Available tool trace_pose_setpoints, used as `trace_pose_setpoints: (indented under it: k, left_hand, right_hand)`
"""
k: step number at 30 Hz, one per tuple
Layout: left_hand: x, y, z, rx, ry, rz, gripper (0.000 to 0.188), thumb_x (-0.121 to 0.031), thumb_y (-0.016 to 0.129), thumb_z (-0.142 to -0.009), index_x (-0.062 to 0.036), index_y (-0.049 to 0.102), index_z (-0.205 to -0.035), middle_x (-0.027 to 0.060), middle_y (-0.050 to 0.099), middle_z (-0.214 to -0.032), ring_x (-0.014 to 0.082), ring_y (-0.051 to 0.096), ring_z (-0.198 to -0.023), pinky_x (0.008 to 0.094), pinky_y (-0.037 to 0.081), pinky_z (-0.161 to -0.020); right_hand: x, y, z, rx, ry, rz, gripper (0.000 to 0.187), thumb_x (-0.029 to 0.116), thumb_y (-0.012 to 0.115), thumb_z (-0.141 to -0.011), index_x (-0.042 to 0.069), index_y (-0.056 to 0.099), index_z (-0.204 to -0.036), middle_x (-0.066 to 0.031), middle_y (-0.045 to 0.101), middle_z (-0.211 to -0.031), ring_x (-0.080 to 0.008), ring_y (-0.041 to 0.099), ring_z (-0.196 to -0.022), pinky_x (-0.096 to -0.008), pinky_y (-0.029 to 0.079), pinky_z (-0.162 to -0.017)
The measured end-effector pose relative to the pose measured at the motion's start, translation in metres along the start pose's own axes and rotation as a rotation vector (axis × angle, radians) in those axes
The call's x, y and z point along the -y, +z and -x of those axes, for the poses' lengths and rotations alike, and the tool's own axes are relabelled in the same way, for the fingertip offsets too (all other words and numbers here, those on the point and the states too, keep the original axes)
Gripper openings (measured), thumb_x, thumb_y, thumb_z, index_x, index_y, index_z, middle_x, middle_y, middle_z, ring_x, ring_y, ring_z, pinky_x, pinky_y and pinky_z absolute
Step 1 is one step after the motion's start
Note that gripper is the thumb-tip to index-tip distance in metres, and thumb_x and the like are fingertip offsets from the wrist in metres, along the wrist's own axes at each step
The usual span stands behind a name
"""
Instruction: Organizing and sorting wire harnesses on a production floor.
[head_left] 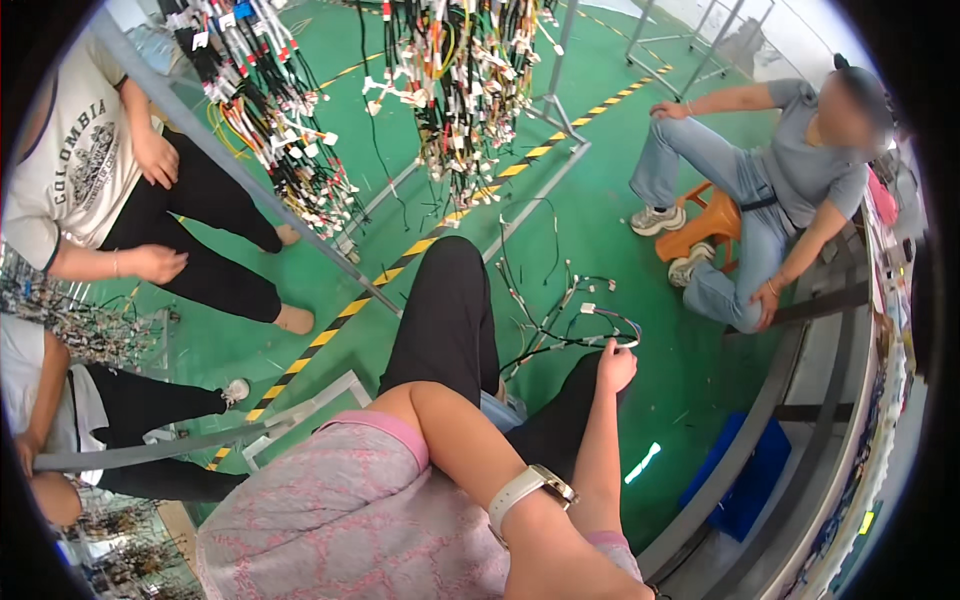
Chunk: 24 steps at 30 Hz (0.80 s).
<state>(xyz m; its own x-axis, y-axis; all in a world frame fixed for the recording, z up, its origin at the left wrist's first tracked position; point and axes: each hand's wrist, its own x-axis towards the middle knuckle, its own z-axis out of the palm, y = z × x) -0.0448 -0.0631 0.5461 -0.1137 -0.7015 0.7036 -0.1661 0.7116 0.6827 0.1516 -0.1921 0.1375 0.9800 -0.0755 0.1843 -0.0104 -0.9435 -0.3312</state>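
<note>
My right hand (616, 368) is closed with thumb and fingers pinched at the end of a wire harness (560, 345), beside my right knee. The harness has black branches, some blue and red wires and small white connectors. It spreads out in front of my legs, over the green floor. My left arm, with a white-strapped watch (535, 490) at the wrist, crosses my body toward the lower right. Beyond the watch, the back of my left hand (575, 555) is near the lower edge; its fingers are out of sight.
Bundles of wire harnesses (465, 90) hang from a metal rack ahead. A person (815, 180) sits on an orange stool (705, 230) at right, near a long bench (835, 370). A blue bin (755, 480) sits under it. Two people stand at left. Striped tape (350, 320) crosses the floor.
</note>
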Motion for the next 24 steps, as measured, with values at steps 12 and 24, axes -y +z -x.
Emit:
trace_pose_setpoints:
  k: [12, 24]
  left_hand:
    - [-0.01, -0.021, 0.064, -0.207, -0.155, 0.241, 0.039, -0.014, 0.066, -0.086, -0.0038, 0.04, -0.058, 0.0078, 0.038, -0.053, 0.024, 0.038, -0.049, 0.0347, 0.03, -0.047]
    - [0.062, -0.022, 0.419, -1.701, -2.043, -1.375, 0.072, -0.049, 0.065, -0.077, -0.0037, 0.042, -0.128, 0.0215, 0.043, -0.127, 0.0396, 0.043, -0.118, 0.0534, 0.041, -0.091]
  right_hand:
    - [-0.015, 0.001, 0.0, -0.046, -0.01, -0.001, 0.043, 0.041, 0.057, -0.083, 0.001, 0.066, -0.069, -0.017, 0.065, -0.075, -0.0348, 0.061, -0.08, -0.0468, 0.047, -0.076]
    - [0.004, -0.007, 0.003, 0.024, -0.012, -0.104, 0.046, 0.044, 0.058, -0.084, 0.0, 0.069, -0.074, -0.0192, 0.065, -0.077, -0.0364, 0.061, -0.079, -0.0464, 0.048, -0.076]
